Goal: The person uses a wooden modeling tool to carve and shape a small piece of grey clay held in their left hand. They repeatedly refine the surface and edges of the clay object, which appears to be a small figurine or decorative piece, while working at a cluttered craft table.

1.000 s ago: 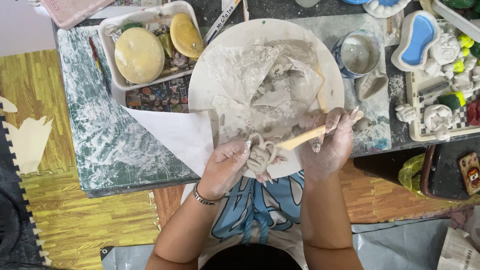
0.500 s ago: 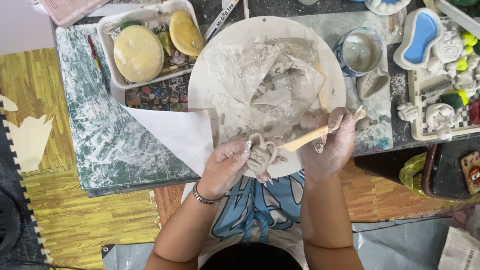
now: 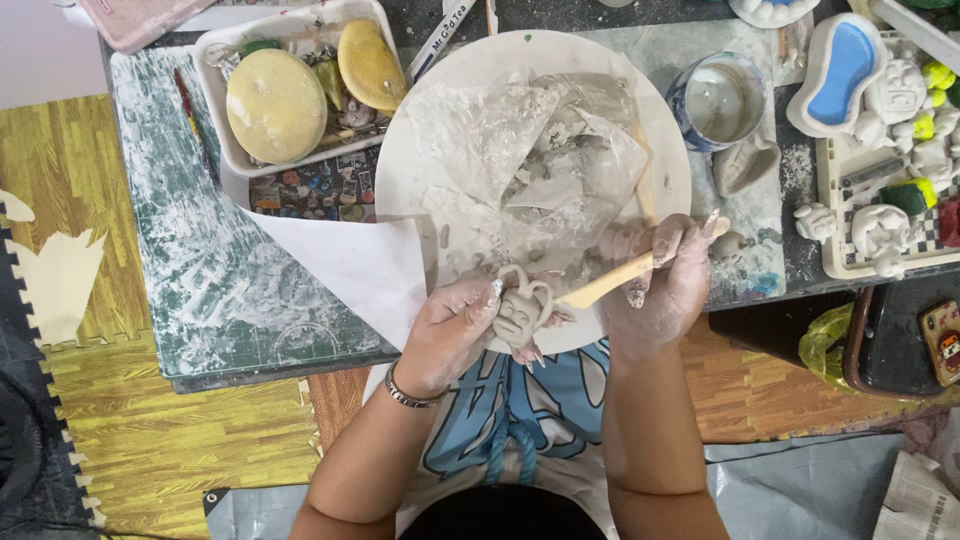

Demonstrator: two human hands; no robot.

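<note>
My left hand grips a small grey clay figure with a face and two loop-shaped ears, held at the near edge of a round white board. In my right hand is a wooden modelling stick, its tip resting against the figure's right side. Both hands are smeared with clay. Crumpled clear plastic lies on the board just beyond my hands.
A white tray with yellow sponges sits at the back left. A cup of clay water stands right of the board. Painted and bare clay pieces fill a tray at the far right. White paper lies beside my left hand.
The clay figure has turned slightly in my left hand so its face shows. The stick's tip stays at the figure's side.
</note>
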